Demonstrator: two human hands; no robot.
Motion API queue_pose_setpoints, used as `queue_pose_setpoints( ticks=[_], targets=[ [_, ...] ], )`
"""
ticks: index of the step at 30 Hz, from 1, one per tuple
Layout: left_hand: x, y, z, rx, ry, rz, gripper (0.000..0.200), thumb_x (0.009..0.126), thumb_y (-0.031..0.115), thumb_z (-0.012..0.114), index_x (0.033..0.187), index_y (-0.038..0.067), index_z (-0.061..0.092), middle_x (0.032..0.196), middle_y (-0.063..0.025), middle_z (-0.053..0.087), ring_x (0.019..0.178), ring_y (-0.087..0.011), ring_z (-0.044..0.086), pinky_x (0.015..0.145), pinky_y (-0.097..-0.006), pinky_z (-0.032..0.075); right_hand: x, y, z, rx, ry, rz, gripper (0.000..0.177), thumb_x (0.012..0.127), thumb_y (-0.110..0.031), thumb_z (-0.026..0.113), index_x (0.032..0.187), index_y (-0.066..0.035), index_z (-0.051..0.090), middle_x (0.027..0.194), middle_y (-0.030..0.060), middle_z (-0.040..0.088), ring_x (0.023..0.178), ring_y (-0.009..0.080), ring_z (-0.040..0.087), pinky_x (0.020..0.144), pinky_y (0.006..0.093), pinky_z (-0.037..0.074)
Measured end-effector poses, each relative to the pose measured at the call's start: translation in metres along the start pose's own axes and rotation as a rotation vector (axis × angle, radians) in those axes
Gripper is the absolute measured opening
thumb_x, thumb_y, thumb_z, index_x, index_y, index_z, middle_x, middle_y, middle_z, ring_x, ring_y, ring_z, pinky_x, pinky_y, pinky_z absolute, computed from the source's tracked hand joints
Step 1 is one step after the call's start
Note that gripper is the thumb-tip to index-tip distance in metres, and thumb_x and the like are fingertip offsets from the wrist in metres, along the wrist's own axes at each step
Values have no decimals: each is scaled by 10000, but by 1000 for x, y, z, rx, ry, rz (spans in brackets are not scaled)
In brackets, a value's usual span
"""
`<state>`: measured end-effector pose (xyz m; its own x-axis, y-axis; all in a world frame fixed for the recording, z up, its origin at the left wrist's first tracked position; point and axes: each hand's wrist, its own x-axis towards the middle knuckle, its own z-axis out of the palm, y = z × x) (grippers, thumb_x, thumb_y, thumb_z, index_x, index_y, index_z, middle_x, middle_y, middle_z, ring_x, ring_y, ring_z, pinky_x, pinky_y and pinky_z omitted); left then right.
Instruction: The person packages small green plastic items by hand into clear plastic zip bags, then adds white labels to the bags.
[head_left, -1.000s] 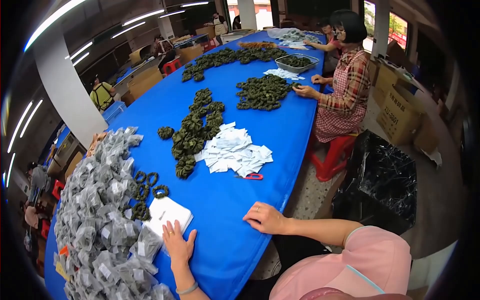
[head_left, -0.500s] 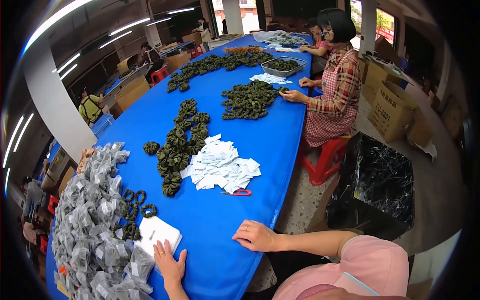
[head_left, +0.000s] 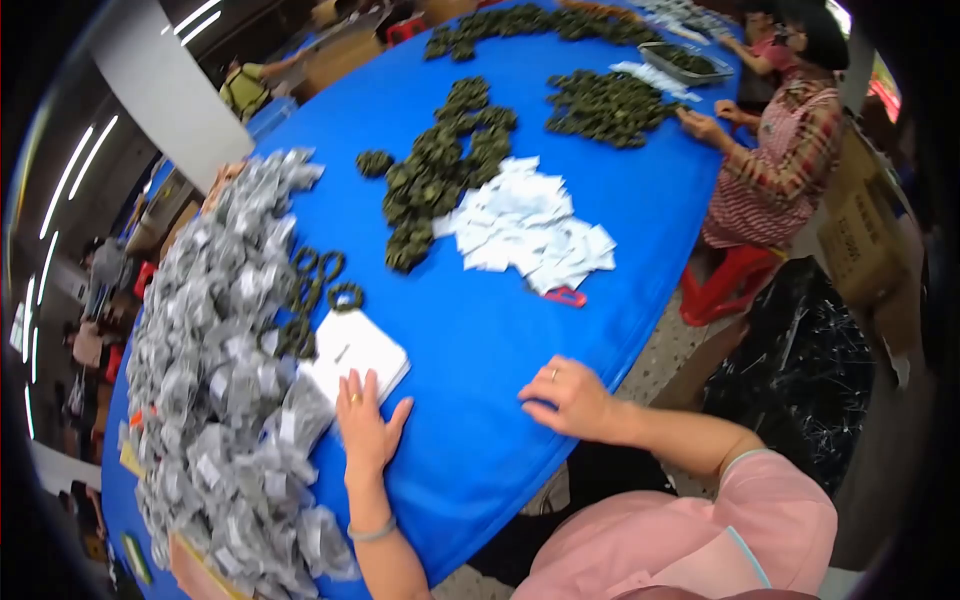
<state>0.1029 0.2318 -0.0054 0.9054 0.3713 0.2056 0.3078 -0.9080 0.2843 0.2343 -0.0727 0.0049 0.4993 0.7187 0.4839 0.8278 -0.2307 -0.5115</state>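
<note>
My left hand (head_left: 368, 425) lies flat with fingers spread, its fingertips on the near edge of a stack of white sheets or sleeves (head_left: 362, 340). My right hand (head_left: 575, 400) rests near the table's edge with its fingers curled in; nothing shows in it. Several dark green scrunchies (head_left: 345, 297) lie just beyond the white stack. To the left is a large heap of clear bags (head_left: 225, 350) with dark contents and white labels. Red-handled snips (head_left: 566, 297) lie beyond my right hand, beside a pile of small white slips (head_left: 525, 225).
A long pile of green scrunchies (head_left: 425, 190) lies mid-table on the blue cover (head_left: 480, 400). Across from it, a co-worker in a checked apron (head_left: 775, 170) handles another scrunchie pile (head_left: 605, 108). A wire basket (head_left: 690, 65) stands farther off. A black-lined box (head_left: 790, 370) is right of the table.
The view has tilted down and turned left, so things on the table appear farther right and higher. My left hand stays on the white stack; my right hand stays curled near the edge.
</note>
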Motion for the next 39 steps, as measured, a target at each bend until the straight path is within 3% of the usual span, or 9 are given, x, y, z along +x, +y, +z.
queue_pose_setpoints(
  ticks=[3, 6, 15, 19, 23, 26, 28, 33, 39],
  targets=[
    [1, 2, -2, 6, 4, 3, 725, 859, 472, 670, 1403, 33, 476, 1481, -251, 394, 1399, -445, 306, 1140, -509, 253, 47, 25, -7, 49, -30, 27, 84, 795, -83, 694, 877, -91, 680, 821, 45, 639, 763, 222, 587, 704, 309, 492],
    [-1, 3, -1, 16, 17, -18, 731, 858, 480, 668, 1403, 34, 475, 1482, -251, 393, 1400, -444, 305, 1143, -510, 249, 117, 81, 6, -199, 95, -1, 36, 803, -75, 663, 839, -73, 666, 812, 52, 649, 766, 241, 596, 699, 340, 498],
    [-2, -4, 2, 32, 58, -15, 744, 854, 506, 661, 1394, 28, 481, 1479, -259, 390, 1398, -446, 307, 1146, -515, 244, 224, 129, 85, -416, 97, -26, 528, 701, -54, 653, 1222, -87, 575, 1189, 129, 593, 1043, 324, 550, 897, 394, 480],
    [0, 3, 1, 15, 45, -2, 738, 847, 496, 669, 1380, 18, 490, 1469, -273, 394, 1383, -459, 323, 1136, -523, 254, 238, 118, 101, -317, 245, -187, 562, 638, -33, 637, 1194, -93, 583, 1164, 115, 605, 1075, 332, 558, 909, 413, 474],
    [-2, -5, 7, 43, 51, 44, 726, 834, 458, 693, 1366, 5, 495, 1464, -272, 391, 1374, -470, 321, 1121, -530, 267, 242, 126, 124, -490, 218, -244, 133, 792, -154, 585, 906, -123, 646, 1142, 30, 614, 1123, 276, 536, 940, 402, 452],
    [-6, -5, 6, 20, 24, 80, 728, 832, 454, 695, 1367, 5, 492, 1467, -270, 387, 1375, -471, 316, 1118, -533, 269, 221, 98, 117, -422, 116, -165, 162, 794, -161, 586, 942, -132, 646, 1143, 18, 612, 1132, 264, 537, 951, 392, 445],
    [-2, -6, 6, 23, 26, 30, 729, 830, 451, 697, 1368, 5, 489, 1469, -267, 383, 1377, -473, 311, 1115, -536, 271, 196, 67, 102, -318, -152, -271, 216, 802, -202, 623, 1007, -141, 654, 1134, 12, 622, 1133, 251, 538, 962, 391, 437],
    [-2, -4, 3, 23, 1, 20, 724, 837, 438, 694, 1376, 7, 480, 1477, -260, 376, 1380, -470, 308, 1113, -538, 273, 155, 36, 57, 40, 28, -470, 250, 787, -211, 730, 1002, -108, 656, 1060, 17, 650, 1058, 265, 571, 917, 389, 462],
    [2, 7, -5, 19, 22, 21, 713, 844, 424, 698, 1389, 23, 475, 1498, -236, 361, 1392, -451, 303, 1114, -530, 279, 159, 76, 58, -112, 191, -165, 94, 785, -68, 700, 868, -94, 667, 873, 42, 639, 793, 232, 564, 737, 331, 490]
  ],
)
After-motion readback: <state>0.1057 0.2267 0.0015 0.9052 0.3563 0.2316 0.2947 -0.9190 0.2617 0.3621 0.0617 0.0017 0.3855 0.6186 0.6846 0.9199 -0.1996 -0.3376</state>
